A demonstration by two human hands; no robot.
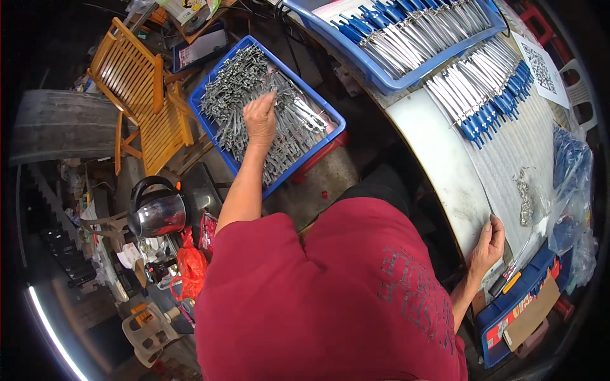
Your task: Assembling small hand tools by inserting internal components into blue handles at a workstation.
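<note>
Cluttered floor [340,170] surrounds the blue bin [306,155], where I hold the left hand [260,117] over heaped metal strips [232,82]; the right hand [486,249] meets the table [432,159] edge. I cannot tell whether either's fingers grip anything. Taking strips singly should limit snagging.

Blue bin walls [335,122] ring the metal pieces [232,86], open above.

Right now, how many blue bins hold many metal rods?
2: first bin below the left hand, second bin at the picture's upper right. Others may be hidden.
</note>
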